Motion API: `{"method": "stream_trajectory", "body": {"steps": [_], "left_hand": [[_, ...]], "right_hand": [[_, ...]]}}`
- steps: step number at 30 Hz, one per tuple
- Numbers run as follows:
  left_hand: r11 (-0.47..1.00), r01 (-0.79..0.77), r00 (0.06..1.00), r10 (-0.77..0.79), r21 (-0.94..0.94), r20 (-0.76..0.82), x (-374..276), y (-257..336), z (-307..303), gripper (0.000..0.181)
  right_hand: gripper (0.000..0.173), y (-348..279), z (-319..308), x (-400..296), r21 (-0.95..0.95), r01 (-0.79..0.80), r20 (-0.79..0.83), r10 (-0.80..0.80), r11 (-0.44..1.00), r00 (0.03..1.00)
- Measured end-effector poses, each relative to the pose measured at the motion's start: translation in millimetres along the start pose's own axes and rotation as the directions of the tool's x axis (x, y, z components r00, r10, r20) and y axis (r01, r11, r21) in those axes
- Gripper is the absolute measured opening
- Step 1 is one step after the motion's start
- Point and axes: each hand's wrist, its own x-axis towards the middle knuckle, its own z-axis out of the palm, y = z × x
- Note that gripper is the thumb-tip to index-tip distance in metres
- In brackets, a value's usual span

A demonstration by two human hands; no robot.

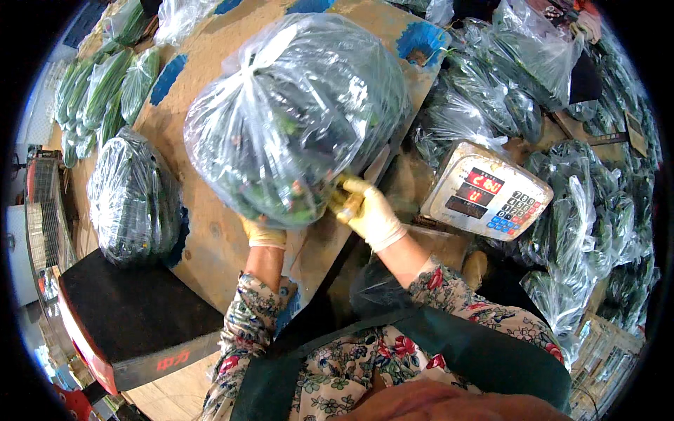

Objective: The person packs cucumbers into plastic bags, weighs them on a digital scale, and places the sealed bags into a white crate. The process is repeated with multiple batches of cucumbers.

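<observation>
A large tied clear plastic bag (295, 121) full of green vegetables is in front of me over a wooden board (210, 231). My left hand (265, 234), in a pale yellow glove, reaches beneath its near edge, so the fingers are hidden. At the lower right edge of the bag, my right hand (368, 213), gloved alike, has its fingers curled against the plastic. What exactly the right fingertips pinch is blurred. To the right of that hand stands a scale display with a keypad (487, 190), its red digits lit.
A smaller filled bag (134, 197) sits left, beside a black-topped machine (137, 300). Bagged long green vegetables (108, 89) lie at the far left. More filled bags (568, 226) crowd the right side. Another person's gloved hand (587, 26) is at upper right.
</observation>
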Motion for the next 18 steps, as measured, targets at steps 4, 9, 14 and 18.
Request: {"method": "stream_trajectory", "body": {"steps": [4,9,14,18], "left_hand": [[0.966,-0.017,0.986,0.059,0.257,-0.157,6.5,-45.8,51.8,0.089],[0.962,0.001,0.956,0.079,0.274,-0.283,68.6,-62.9,6.4,0.092],[0.859,0.277,0.898,-0.073,0.430,-0.434,6.8,-22.8,12.7,0.084],[0.761,0.472,0.878,-0.452,0.444,-0.159,-45.8,-32.7,-52.1,0.050]], "right_hand": [[0.022,-43.6,-6.7,36.1,-0.185,0.235,-0.013,-0.241,0.954,0.970],[0.027,-62.6,-27.2,57.1,-0.310,0.392,-0.039,-0.423,0.866,0.905],[0.021,-0.7,-39.4,-31.7,-0.630,0.072,-0.221,-0.267,0.773,0.938],[0.016,36.8,-51.9,-154.0,-0.730,-0.178,-0.153,0.096,0.660,0.984]]}}
